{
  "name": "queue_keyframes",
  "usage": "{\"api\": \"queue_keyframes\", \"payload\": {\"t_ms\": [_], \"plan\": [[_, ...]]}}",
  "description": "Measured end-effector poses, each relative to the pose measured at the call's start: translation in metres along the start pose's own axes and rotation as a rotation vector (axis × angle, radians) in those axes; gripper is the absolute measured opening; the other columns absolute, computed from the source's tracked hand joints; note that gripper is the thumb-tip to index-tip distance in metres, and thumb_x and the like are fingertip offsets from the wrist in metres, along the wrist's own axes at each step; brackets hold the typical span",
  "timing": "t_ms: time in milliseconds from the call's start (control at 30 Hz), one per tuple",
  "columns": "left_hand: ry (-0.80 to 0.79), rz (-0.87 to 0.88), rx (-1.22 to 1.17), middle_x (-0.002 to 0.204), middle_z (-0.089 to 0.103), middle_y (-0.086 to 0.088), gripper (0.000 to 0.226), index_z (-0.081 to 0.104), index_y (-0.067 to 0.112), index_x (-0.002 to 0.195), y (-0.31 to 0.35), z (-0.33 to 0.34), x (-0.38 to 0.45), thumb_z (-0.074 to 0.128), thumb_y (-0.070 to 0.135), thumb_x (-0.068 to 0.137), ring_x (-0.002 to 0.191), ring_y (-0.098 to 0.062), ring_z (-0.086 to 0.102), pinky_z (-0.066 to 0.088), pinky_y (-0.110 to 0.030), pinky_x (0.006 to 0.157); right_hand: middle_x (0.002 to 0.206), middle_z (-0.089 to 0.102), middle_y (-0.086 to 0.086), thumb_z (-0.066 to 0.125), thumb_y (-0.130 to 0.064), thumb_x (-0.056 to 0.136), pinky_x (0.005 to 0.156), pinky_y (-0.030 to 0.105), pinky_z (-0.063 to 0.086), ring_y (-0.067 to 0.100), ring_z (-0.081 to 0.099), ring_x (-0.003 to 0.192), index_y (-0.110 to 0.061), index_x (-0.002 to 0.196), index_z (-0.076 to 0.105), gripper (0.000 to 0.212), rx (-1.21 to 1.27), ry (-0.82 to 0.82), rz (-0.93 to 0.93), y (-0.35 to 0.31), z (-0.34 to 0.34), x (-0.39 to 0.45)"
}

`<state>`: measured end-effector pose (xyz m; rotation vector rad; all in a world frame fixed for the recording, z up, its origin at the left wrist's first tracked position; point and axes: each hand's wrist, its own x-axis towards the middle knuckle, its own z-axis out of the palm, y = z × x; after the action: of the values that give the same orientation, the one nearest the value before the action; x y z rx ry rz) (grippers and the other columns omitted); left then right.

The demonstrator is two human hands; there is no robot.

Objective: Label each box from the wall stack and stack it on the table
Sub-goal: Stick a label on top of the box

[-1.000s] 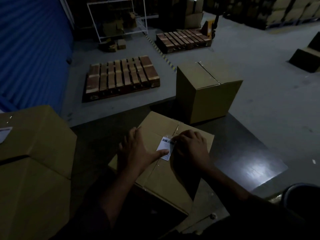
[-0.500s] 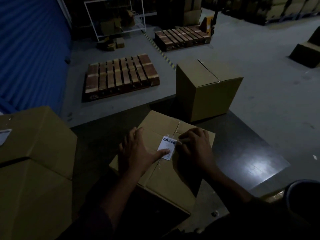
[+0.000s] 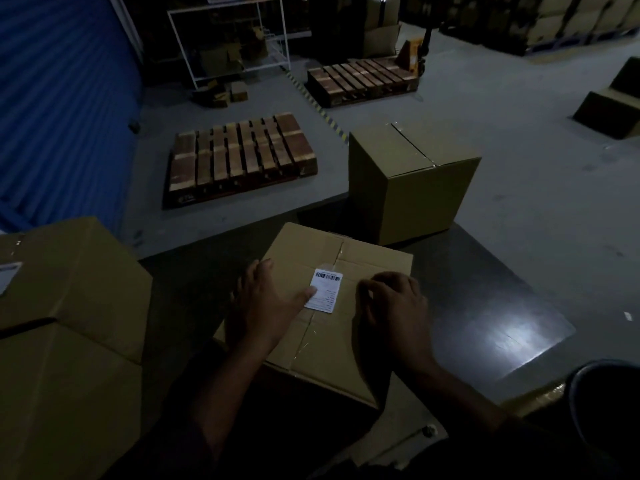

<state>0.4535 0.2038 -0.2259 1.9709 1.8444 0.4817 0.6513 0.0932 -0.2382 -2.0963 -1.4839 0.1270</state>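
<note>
Two wooden pallets [image 3: 240,161] [image 3: 360,79] flat on the grey concrete floor [image 3: 540,161], yellow pallet jack [image 3: 412,55] at the farther pallet, white wire-frame rack [image 3: 230,38] behind, blue corrugated shutter [image 3: 59,98] at left, yellow-black hazard stripe [image 3: 320,110] between the pallets.

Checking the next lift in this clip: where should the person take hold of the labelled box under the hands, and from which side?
Probably by its two opposite side walls, one hand from each side, low down. The labelled box is wide, taped shut, without handles, and the top carries the fresh label.
</note>
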Motion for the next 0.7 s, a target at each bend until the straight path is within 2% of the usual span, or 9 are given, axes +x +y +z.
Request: {"api": "queue_keyframes", "payload": {"t_ms": [133, 233, 300, 367, 433, 500, 600, 700], "plan": [[0.010, -0.091, -0.046, 0.164, 0.028, -0.005, 0.096, 0.035, 0.031, 0.157, -0.006, -0.006, -0.011, 0.079, 0.067, 0.079, 0.150, -0.030, 0.030, 0.034, -0.054, 0.119, 0.134, 0.055, 0.001, 0.067, -0.030, 0.093, 0.103, 0.045, 0.040, 0.021, 0.042, 0.129, -0.027, 0.128, 0.066, 0.036, -0.005, -0.111, -0.044, 0.000, -0.002, 0.031], [-0.021, -0.152, -0.057, 0.157, 0.026, -0.005, 0.091, 0.038, 0.032, 0.150, -0.010, -0.012, -0.029, 0.083, 0.062, 0.077, 0.144, -0.030, 0.034, 0.040, -0.049, 0.111, 0.135, 0.053, -0.001, 0.067, -0.032, 0.092, 0.107, 0.048, 0.037, 0.019, 0.041, 0.129, -0.030, 0.126, 0.065, 0.034, -0.006, -0.152, -0.137, -0.003, -0.006, 0.050], [-0.046, -0.179, -0.051, 0.143, 0.033, -0.003, 0.071, 0.049, 0.030, 0.129, -0.014, -0.017, -0.039, 0.085, 0.061, 0.076, 0.130, -0.028, 0.046, 0.044, -0.042, 0.099, 0.135, 0.052, -0.002, 0.067, -0.038, 0.090, 0.109, 0.051, 0.037, 0.019, 0.043, 0.128, -0.033, 0.123, 0.066, 0.034, 0.029, -0.235, -0.198, -0.005, -0.010, 0.069], [-0.064, -0.167, -0.049, 0.122, 0.043, 0.001, 0.054, 0.054, 0.026, 0.102, -0.020, -0.021, -0.046, 0.084, 0.063, 0.075, 0.107, -0.022, 0.056, 0.045, -0.037, 0.084, 0.135, 0.054, -0.004, 0.063, -0.048, 0.084, 0.106, 0.053, 0.043, 0.018, 0.048, 0.127, -0.038, 0.120, 0.065, 0.037, 0.059, -0.302, -0.278, 0.000, -0.007, 0.094], [-0.067, -0.106, -0.061, 0.101, 0.054, 0.001, 0.051, 0.056, 0.023, 0.084, -0.027, -0.021, -0.050, 0.083, 0.065, 0.074, 0.086, -0.018, 0.059, 0.046, -0.035, 0.073, 0.131, 0.058, -0.008, 0.062, -0.051, 0.085, 0.103, 0.049, 0.048, 0.013, 0.051, 0.124, -0.041, 0.118, 0.065, 0.035, 0.050, -0.319, -0.355, 0.013, 0.004, 0.116], [-0.075, -0.065, -0.059, 0.080, 0.062, 0.001, 0.054, 0.057, 0.019, 0.074, -0.029, -0.022, -0.050, 0.082, 0.067, 0.073, 0.070, -0.016, 0.060, 0.049, -0.036, 0.067, 0.128, 0.061, -0.009, 0.067, -0.042, 0.089, 0.103, 0.045, 0.048, 0.011, 0.053, 0.122, -0.036, 0.117, 0.067, 0.029, 0.047, -0.314, -0.386, 0.018, 0.012, 0.126], [-0.095, -0.022, 0.033, 0.070, 0.060, 0.002, 0.055, 0.055, 0.020, 0.072, -0.022, -0.026, -0.042, 0.081, 0.068, 0.076, 0.065, -0.015, 0.057, 0.046, -0.035, 0.063, 0.124, 0.067, -0.009, 0.062, -0.040, 0.092, 0.105, 0.045, 0.046, 0.009, 0.055, 0.121, -0.032, 0.115, 0.071, 0.026, 0.081, -0.301, -0.396, 0.004, 0.012, 0.117], [-0.066, 0.017, 0.075, 0.086, 0.061, 0.003, 0.051, 0.054, 0.024, 0.086, -0.007, -0.024, -0.028, 0.081, 0.066, 0.078, 0.077, -0.013, 0.055, 0.035, -0.032, 0.063, 0.123, 0.067, -0.006, 0.061, -0.032, 0.093, 0.104, 0.041, 0.045, 0.016, 0.055, 0.120, -0.030, 0.115, 0.072, 0.025, 0.071, -0.270, -0.324, -0.009, 0.013, 0.084]]}}
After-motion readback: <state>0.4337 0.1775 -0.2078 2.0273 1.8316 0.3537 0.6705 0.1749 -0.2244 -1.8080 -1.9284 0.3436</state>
